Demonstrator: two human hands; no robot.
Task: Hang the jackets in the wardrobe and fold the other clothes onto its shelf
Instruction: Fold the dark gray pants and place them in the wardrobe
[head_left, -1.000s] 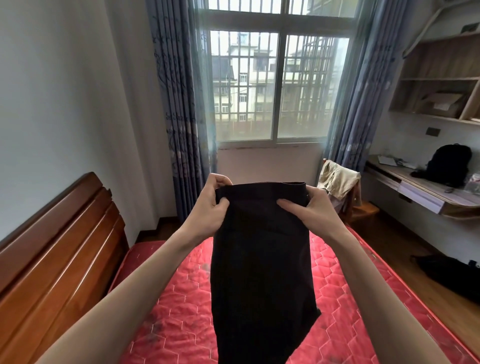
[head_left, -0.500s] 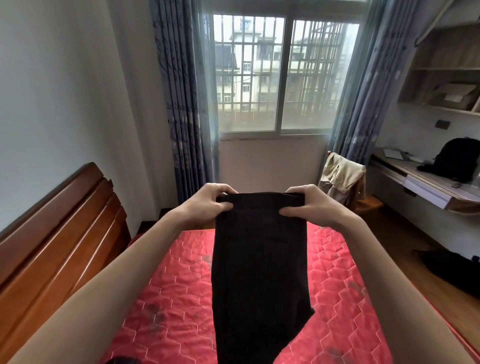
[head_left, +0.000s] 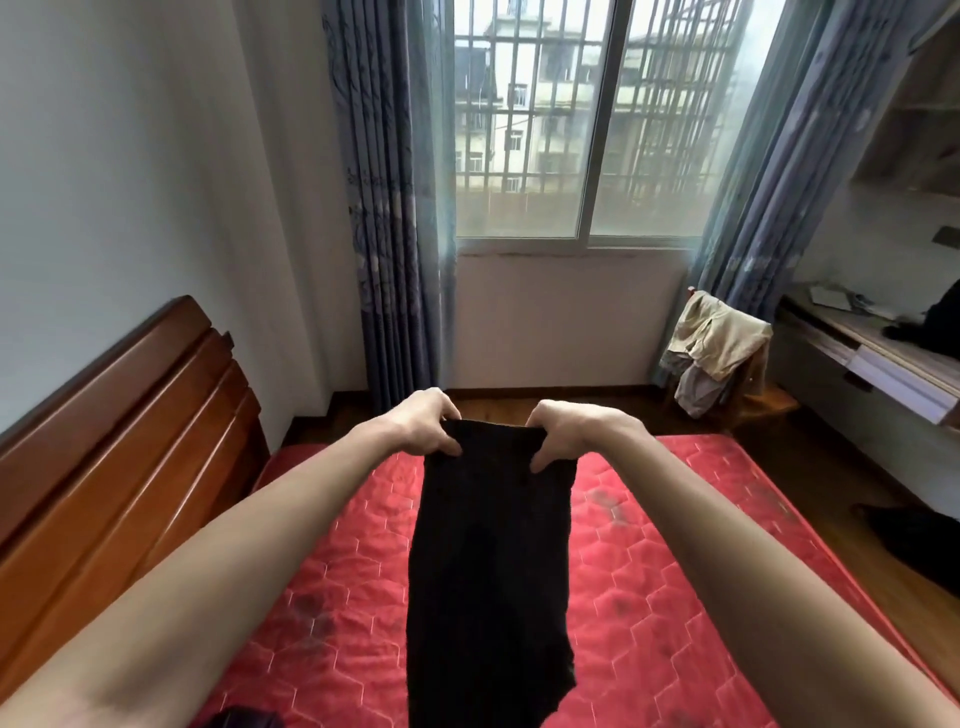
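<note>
A black garment (head_left: 491, 561) hangs lengthwise above a red quilted mattress (head_left: 649, 571), gripped at its top edge by both hands — the left hand (head_left: 423, 423) pinching the left corner, the right hand (head_left: 563, 434) the right. A wooden headboard (head_left: 114, 431) stands to the left; beyond, a chair draped with beige clothes (head_left: 719, 338) sits beside the table (head_left: 883, 358) — under a barred window (head_left: 576, 119).

Two hands, one black garment over one bed.
Left hand (head_left: 423, 423) and right hand (head_left: 563, 431) make two; one black garment (head_left: 488, 561), one red mattress (head_left: 649, 571), one wooden headboard (head_left: 119, 431), two curtains (head_left: 389, 208), one chair (head_left: 727, 374).
</note>
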